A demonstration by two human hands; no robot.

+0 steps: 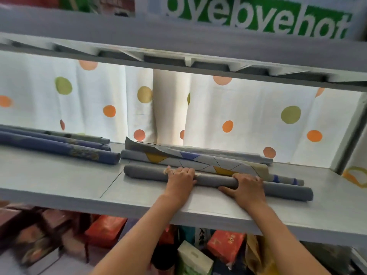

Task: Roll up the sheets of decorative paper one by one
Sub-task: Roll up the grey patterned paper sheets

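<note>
Slack is the main risk with the long grey roll of decorative paper [216, 181], which lies across the pale grey shelf board [59, 181] near its front edge; the left hand [181, 178] sits over the roll left of its middle, fingers curled over the top and close together, something pale and stringy showing at the fingertips, too blurred to name; the right hand [247, 187] wraps the roll further right, fingers over the far side and thumb stretched along the near side. Both ends of the roll stick out beyond the hands and are unsupported, so uneven pressure could let one end loosen or cone out, I judge; easing either grip before the roll is secured would probably let the paper spring open. Just behind it, touching or nearly so, lies the white rolled sheet with yellow and blue triangles [198, 161], its outer flap lifting; a push backward could crease that flap. The three dark blue paper rolls [59, 144] lie well apart at the left and seem safe; the spotted curtain [248, 112] hangs behind.
</note>
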